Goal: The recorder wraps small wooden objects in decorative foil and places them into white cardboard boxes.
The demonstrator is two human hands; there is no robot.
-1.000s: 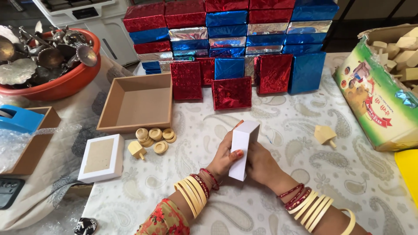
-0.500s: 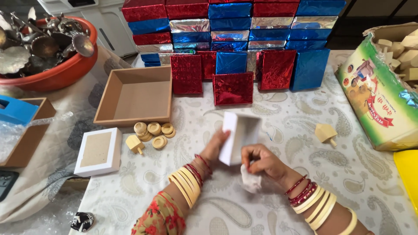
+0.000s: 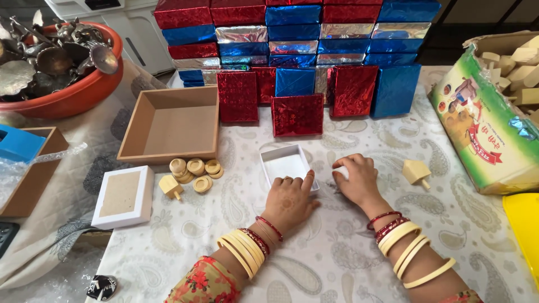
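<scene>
A small white open box [image 3: 285, 166] lies flat on the paisley tablecloth, its hollow side up. My left hand [image 3: 290, 200] rests at its near edge, fingertips on the rim. My right hand [image 3: 356, 178] sits just right of the box, fingers curled around a small white thing that is mostly hidden. Both wrists wear cream and red bangles.
A white box lid [image 3: 124, 196] and several wooden discs [image 3: 195, 169] with a wooden spinning top [image 3: 170, 186] lie at left. An open brown box [image 3: 172, 127], stacked foil-wrapped boxes [image 3: 297, 33], another wooden top [image 3: 416, 171], a printed carton [image 3: 487, 120] and an orange bowl [image 3: 70, 92] surround them.
The white box was held upright in both hands; now it lies flat on the cloth. My right hand has moved off it to the right, closed on a small white thing.
</scene>
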